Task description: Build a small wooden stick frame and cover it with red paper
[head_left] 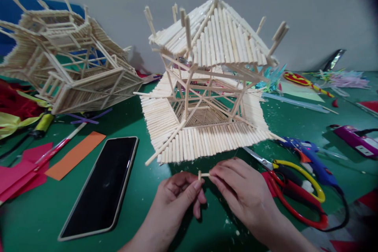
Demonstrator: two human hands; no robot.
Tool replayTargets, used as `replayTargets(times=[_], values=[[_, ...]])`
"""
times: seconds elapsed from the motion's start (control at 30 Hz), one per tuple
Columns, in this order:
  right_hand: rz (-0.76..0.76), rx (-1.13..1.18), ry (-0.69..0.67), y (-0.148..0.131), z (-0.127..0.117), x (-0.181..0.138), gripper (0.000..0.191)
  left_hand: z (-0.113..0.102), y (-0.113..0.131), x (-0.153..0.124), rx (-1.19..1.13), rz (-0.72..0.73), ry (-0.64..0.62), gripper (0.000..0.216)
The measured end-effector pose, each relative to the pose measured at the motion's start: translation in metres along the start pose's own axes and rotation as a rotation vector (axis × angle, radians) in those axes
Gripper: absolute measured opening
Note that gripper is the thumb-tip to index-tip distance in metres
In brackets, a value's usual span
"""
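Note:
Between thumb and fingers, my left hand pinches a short upright piece of wooden stick. My right hand grips a second short wooden stick, held level, whose left end meets the upright piece in a T shape. Whether the two are joined cannot be made out. Just beyond my hands stands a pavilion model built from pale wooden sticks, with a pointed upper roof and a wide lower skirt. Both hands are apart from the model.
Right of my hands lie red-and-yellow scissors and a blue glue gun with a cable. A smartphone, an orange paper strip and pink paper are on the left. Behind them sits another stick structure.

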State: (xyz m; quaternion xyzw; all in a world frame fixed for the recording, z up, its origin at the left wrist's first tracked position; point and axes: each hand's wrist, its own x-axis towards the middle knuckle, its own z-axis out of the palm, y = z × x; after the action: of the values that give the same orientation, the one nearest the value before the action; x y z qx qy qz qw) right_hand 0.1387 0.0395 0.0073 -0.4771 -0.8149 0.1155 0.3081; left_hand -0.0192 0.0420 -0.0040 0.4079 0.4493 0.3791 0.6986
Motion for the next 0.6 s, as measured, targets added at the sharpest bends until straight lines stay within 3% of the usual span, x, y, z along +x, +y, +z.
replayTargets(times=[0.6], values=[[-0.014,0.01,0.018,-0.0008,0.0004,0.001,0.013,-0.0005,-0.0016,0.0006,0.035,0.006,-0.007,0.016]])
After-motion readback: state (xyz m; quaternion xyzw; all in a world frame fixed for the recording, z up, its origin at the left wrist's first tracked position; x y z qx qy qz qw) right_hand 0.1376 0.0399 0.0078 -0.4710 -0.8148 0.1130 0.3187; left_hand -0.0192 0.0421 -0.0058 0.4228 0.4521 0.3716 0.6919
